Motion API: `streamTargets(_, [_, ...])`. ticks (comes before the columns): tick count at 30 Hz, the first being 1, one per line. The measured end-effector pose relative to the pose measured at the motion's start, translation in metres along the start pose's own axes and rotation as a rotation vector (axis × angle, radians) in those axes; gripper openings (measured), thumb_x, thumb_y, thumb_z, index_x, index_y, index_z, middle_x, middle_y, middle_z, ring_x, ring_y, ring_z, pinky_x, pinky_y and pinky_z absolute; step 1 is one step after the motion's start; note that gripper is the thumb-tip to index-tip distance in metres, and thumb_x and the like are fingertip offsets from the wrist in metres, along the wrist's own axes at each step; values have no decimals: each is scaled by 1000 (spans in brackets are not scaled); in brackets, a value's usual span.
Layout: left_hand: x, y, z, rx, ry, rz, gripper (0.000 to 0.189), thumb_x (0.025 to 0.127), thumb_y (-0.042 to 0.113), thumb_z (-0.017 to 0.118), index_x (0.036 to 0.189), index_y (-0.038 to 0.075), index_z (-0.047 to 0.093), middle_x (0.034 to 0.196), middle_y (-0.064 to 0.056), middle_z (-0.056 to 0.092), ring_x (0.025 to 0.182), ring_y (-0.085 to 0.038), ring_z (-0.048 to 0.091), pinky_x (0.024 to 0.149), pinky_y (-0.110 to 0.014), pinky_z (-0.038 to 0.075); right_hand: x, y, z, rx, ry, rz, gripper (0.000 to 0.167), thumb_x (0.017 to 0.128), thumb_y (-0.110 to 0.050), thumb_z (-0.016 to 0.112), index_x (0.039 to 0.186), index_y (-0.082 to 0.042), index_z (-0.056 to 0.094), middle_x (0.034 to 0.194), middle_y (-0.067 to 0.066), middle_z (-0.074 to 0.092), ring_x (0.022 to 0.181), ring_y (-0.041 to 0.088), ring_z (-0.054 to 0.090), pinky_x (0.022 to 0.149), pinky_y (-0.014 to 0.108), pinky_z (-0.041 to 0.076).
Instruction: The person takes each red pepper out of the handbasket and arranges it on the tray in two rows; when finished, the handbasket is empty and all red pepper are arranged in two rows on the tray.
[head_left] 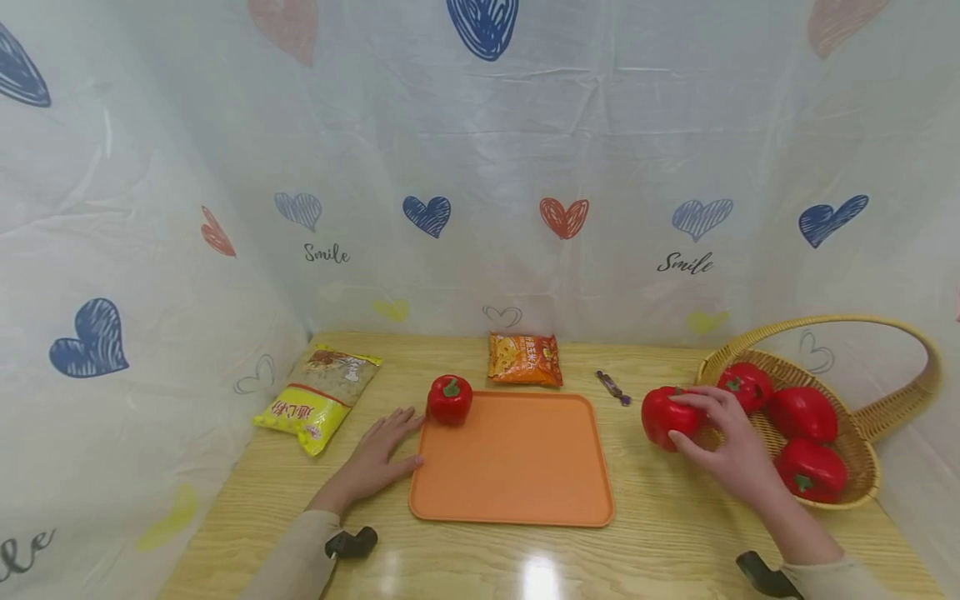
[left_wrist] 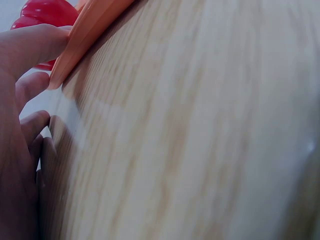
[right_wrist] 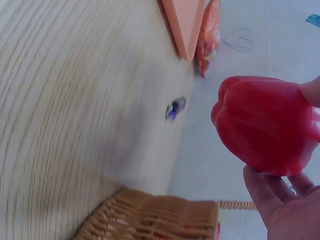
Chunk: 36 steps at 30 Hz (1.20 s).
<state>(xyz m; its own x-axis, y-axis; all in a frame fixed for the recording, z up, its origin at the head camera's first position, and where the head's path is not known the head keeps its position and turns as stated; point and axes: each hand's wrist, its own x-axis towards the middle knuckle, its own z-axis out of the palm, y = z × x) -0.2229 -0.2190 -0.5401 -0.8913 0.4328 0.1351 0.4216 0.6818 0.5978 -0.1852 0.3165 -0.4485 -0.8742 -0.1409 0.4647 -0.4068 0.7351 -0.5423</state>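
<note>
Head view: red pepper (head_left: 660,419) held within right grip (head_left: 733,446).

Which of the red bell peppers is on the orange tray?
The bell pepper at the far left corner of the tray, near the left hand. Another pepper is held by the right hand; the other red ones lie in the wicker basket.

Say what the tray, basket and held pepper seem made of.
Orange tray: probably matte plastic, given its even colour and moulded rim. Basket: woven wicker or a lookalike, strands visible. Held pepper: smooth, glossy, with soft highlights; plastic or real, I can't tell.
</note>
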Motion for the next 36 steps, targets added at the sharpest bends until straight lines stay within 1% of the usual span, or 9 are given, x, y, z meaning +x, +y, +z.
streamTargets(3, [0, 1, 0, 3, 2, 1, 71, 96, 44, 68, 154, 11, 46, 162, -17, 35, 153, -38, 21, 124, -56, 11, 1, -1, 7, -5, -7, 10, 47, 79, -7, 86, 122, -10, 67, 132, 17, 53, 117, 27, 48, 87, 28, 48])
streamTargets(6, [0, 1, 0, 3, 3, 0, 71, 96, 44, 67, 154, 10, 46, 162, -17, 35, 153, -38, 21, 124, -56, 11, 1, -2, 13, -5, -9, 16, 46, 80, -8, 86, 122, -9, 66, 132, 18, 53, 117, 34, 50, 84, 42, 49])
streamTargets(8, [0, 1, 1, 1, 2, -1, 71, 96, 44, 68, 154, 10, 46, 162, -17, 35, 153, -38, 21, 124, -56, 11, 2, -2, 16, -1, -5, 16, 46, 80, -7, 85, 122, -9, 66, 132, 18, 53, 115, 33, 52, 84, 37, 51])
streamTargets(12, [0, 2, 0, 3, -1, -4, 71, 96, 44, 68, 154, 10, 46, 162, -17, 34, 153, -37, 20, 124, -56, 11, 3, -1, 23, 27, 8, 0, 47, 79, -4, 85, 122, -9, 66, 132, 18, 52, 113, 17, 49, 82, 8, 46])
streamTargets(16, [0, 3, -1, -2, -3, -7, 71, 95, 43, 68, 154, 10, 46, 162, -17, 34, 153, -37, 20, 124, -55, 10, 6, -3, 31, 72, 18, -21, 48, 78, 0, 86, 121, -8, 66, 130, 16, 52, 112, 1, 43, 85, -1, 41])
streamTargets(24, [0, 3, 0, 1, -9, -15, 71, 96, 44, 68, 154, 11, 46, 162, -17, 34, 154, -37, 20, 124, -55, 10, 14, -7, 51, 127, 17, -51, 46, 76, 2, 87, 118, -4, 66, 129, 16, 54, 112, 0, 46, 88, 1, 43])
streamTargets(31, [0, 3, -1, 4, -14, -21, 71, 96, 44, 67, 155, 11, 45, 163, -17, 33, 154, -37, 19, 124, -56, 10, 22, -11, 65, 125, -1, -63, 46, 76, 0, 87, 117, -4, 66, 128, 16, 55, 112, 23, 54, 86, 2, 44])
streamTargets(33, [0, 2, -1, 5, -16, -23, 71, 96, 44, 67, 155, 11, 45, 163, -17, 33, 154, -37, 19, 124, -56, 9, 24, -13, 68, 110, -3, -73, 46, 76, -2, 87, 116, -4, 67, 128, 16, 56, 112, 28, 55, 85, 9, 50])
streamTargets(36, [0, 2, -1, 5, -16, -21, 71, 96, 44, 67, 155, 11, 45, 163, -17, 33, 154, -37, 19, 124, -56, 9, 26, -17, 73, 78, -9, -69, 45, 76, -5, 88, 116, -6, 67, 128, 15, 56, 108, 30, 60, 83, 31, 59])
